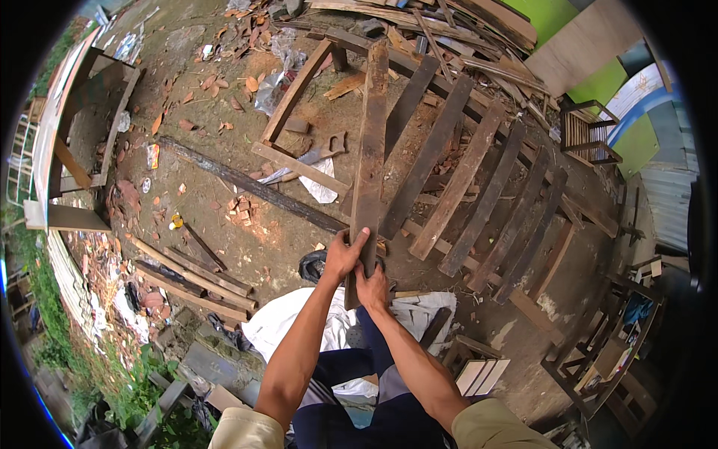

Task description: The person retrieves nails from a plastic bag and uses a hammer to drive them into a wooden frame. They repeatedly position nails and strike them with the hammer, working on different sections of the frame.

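Observation:
Both hands grip the near end of a long weathered wooden plank (368, 142), which points away from me across a wooden frame. My left hand (345, 254) is wrapped round its left edge; my right hand (370, 283) holds it a little nearer, from the right side. The plank's far end reaches the frame's far rail (348, 40); whether it rests there I cannot tell. To its right, several dark slats (458, 179) lie side by side across the frame. A handsaw (318, 155) lies on the ground left of the plank, next to a white scrap (321, 181).
A dark beam (250, 183) lies on the ground to the left, with loose timber pieces (194, 273) nearer me. White cloth (280, 318) is spread by my legs. A timber pile (479, 34) stands far right; a wooden rack (606, 344) is at near right.

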A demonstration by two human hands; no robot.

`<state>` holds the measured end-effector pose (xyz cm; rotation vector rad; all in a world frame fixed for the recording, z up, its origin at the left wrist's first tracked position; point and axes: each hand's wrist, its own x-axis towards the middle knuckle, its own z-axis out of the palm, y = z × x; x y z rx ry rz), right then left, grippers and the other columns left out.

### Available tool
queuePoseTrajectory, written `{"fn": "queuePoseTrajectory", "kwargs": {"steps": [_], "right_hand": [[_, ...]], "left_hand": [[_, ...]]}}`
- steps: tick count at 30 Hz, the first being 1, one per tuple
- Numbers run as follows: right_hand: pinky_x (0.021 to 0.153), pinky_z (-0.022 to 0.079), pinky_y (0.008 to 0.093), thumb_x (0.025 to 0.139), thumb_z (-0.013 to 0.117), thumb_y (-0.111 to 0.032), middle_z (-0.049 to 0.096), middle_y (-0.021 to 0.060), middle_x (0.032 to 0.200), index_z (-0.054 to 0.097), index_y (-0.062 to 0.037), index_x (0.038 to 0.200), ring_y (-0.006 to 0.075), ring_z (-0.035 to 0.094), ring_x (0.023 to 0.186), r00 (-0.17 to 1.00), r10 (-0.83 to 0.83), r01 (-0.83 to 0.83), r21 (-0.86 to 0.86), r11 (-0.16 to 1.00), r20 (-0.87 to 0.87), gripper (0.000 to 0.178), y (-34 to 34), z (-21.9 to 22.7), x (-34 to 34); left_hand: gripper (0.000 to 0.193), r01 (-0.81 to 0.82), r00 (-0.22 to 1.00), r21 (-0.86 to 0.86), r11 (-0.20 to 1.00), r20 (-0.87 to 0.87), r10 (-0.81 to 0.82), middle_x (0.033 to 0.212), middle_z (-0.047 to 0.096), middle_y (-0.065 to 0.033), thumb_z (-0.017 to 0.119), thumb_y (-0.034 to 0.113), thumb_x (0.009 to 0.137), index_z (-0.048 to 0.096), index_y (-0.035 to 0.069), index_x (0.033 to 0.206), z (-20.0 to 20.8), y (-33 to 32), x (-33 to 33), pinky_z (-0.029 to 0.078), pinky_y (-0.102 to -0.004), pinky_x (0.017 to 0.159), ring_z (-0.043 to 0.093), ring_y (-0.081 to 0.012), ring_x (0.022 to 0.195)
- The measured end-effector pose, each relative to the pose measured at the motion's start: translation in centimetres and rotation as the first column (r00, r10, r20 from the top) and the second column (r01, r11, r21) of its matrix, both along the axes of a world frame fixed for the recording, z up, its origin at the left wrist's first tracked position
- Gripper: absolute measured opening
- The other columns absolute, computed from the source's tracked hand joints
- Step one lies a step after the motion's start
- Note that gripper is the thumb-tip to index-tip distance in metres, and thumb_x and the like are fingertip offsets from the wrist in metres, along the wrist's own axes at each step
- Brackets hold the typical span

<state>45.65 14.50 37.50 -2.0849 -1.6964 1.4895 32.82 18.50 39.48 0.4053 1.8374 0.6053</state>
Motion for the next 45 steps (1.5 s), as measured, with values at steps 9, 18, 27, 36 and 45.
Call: {"fn": "queuePoseTrajectory", "kwargs": {"steps": [9, 18, 27, 36, 45], "right_hand": [[0.090, 0.051, 0.0525, 0.092, 0.056, -0.063, 0.066, 0.0368, 0.103, 0.059, 0.0109, 0.111, 0.0510, 0.064, 0.102, 0.958, -0.285, 0.286, -0.014, 0.958, 0.009, 0.077, 9.3, -6.8, -9.7], [0.108, 0.041, 0.0474, 0.095, 0.041, -0.072, 0.051, 0.0383, 0.136, 0.046, 0.0049, 0.141, 0.0490, 0.049, 0.130, 0.943, -0.329, 0.328, -0.283, 0.901, 0.047, 0.090, 7.9, -13.1, -15.7], [0.100, 0.046, 0.0479, 0.090, 0.071, -0.043, 0.045, 0.0298, 0.132, 0.032, 0.0075, 0.143, 0.0471, 0.052, 0.119, 0.897, -0.379, 0.371, 0.080, 0.925, 0.228, 0.083, 7.1, -14.4, -23.7], [0.098, 0.048, 0.0491, 0.080, 0.080, -0.034, 0.043, 0.0386, 0.131, 0.023, 0.0054, 0.128, 0.0491, 0.053, 0.117, 0.886, -0.320, 0.368, -0.088, 0.926, 0.337, 0.084, 8.7, -16.0, -24.8], [0.093, 0.051, 0.0519, 0.078, 0.080, -0.030, 0.048, 0.0370, 0.126, 0.022, 0.0035, 0.132, 0.0493, 0.057, 0.114, 0.860, -0.315, 0.404, -0.160, 0.901, 0.401, 0.086, 9.5, -15.0, -25.5]], "left_hand": [[0.075, 0.063, 0.983, 0.149, 0.987, -0.178, -0.036, 0.119, 0.067, -0.0254, 0.062, 0.059, 0.093, 0.059, -0.008, 0.126, -5.5, 3.2, -5.8, 0.046, -0.0381, 0.100, 0.063, -0.0320, 0.114], [0.070, 0.587, 0.702, 0.012, 0.809, -0.507, -0.501, 0.152, 0.041, -0.0244, 0.061, 0.060, 0.089, 0.065, -0.001, 0.124, -12.5, 2.3, -14.0, 0.023, -0.0498, 0.118, 0.031, -0.0408, 0.145], [0.075, 0.796, 0.586, -0.013, 0.605, -0.237, -0.775, 0.162, 0.027, -0.0203, 0.058, 0.065, 0.089, 0.053, 0.015, 0.145, -14.1, 3.4, -24.0, 0.018, -0.0511, 0.121, 0.020, -0.0399, 0.150], [0.091, 0.915, 0.276, -0.149, 0.376, -0.450, -0.849, 0.164, 0.008, -0.0274, 0.057, 0.068, 0.087, 0.031, 0.016, 0.157, -17.3, 9.9, -31.4, 0.008, -0.0522, 0.123, 0.006, -0.0403, 0.154], [0.127, 0.915, 0.110, -0.382, 0.132, -0.079, -0.991, 0.157, -0.028, -0.0328, 0.053, 0.091, 0.071, -0.008, 0.025, 0.161, -19.1, 13.6, -30.4, 0.001, -0.0646, 0.117, -0.024, -0.0516, 0.146]]}}
